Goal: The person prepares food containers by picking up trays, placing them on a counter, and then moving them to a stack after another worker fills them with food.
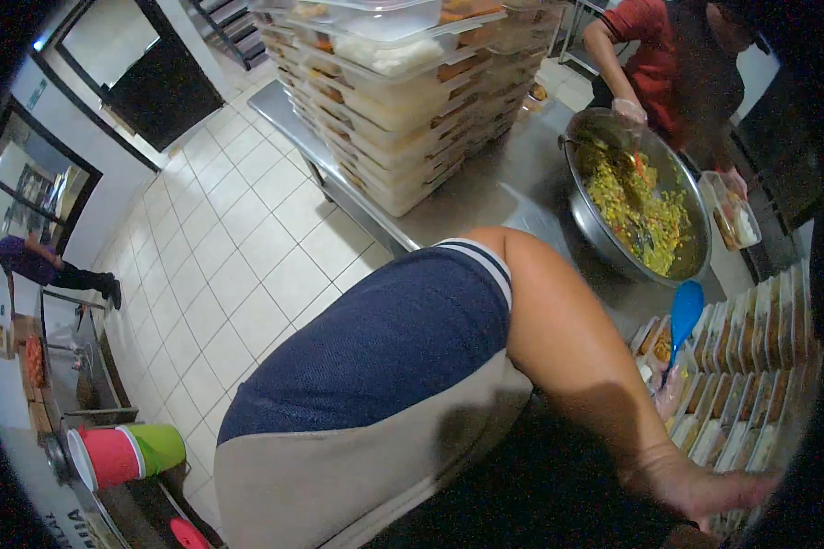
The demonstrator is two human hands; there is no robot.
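My left arm, in a navy sleeve with a white-striped cuff, crosses the middle of the view. At the lower right edge, my left hand (717,495) is over or beside rows of filled clear plastic containers (735,398); dark shadow hides its fingers and anything in them. My right hand is not plainly in view. Partly behind my forearm, a hand in a clear glove grips a blue plastic spoon (687,312), its bowl pointing up in the picture; I cannot tell whose hand it is. Close by lies a container with food (659,341).
A large metal bowl (580,213) of chopped yellow-green food stands on a steel table (532,175). Behind it, a co-worker in red has one gloved hand at its rim and holds a container (748,237). Stacked meal containers (398,137) tower nearby. Another person stands far left.
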